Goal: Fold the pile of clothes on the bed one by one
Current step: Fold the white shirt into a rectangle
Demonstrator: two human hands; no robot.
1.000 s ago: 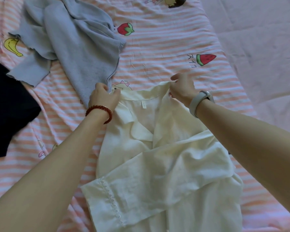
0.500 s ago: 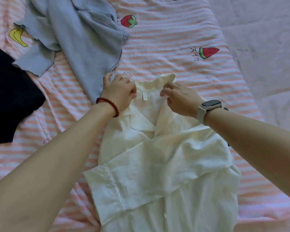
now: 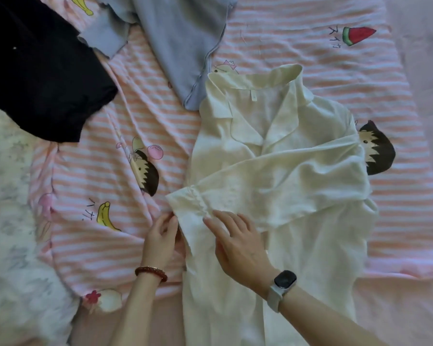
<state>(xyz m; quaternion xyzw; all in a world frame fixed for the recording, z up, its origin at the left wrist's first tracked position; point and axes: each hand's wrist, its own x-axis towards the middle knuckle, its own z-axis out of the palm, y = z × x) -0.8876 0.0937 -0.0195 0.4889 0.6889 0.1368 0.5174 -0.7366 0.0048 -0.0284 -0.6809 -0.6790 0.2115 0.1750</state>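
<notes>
Lying under the right hand (image 3: 238,242): the cream shirt (image 3: 280,171).

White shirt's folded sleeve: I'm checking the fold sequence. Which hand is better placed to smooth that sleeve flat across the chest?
Probably the right hand: it lies open on the white shirt just below the sleeve. The left hand is pinching the cuff edge.

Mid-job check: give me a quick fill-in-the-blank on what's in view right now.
1. Both hands are at the cuff of the ____ shirt.
2. The right hand lies flat on the sleeve; the wrist behind it wears a ____.
3. The left hand touches the cuff's ____ edge.
4. The ____ garment overlaps the shirt's collar corner.

Missing: white; watch; left; grey
</notes>
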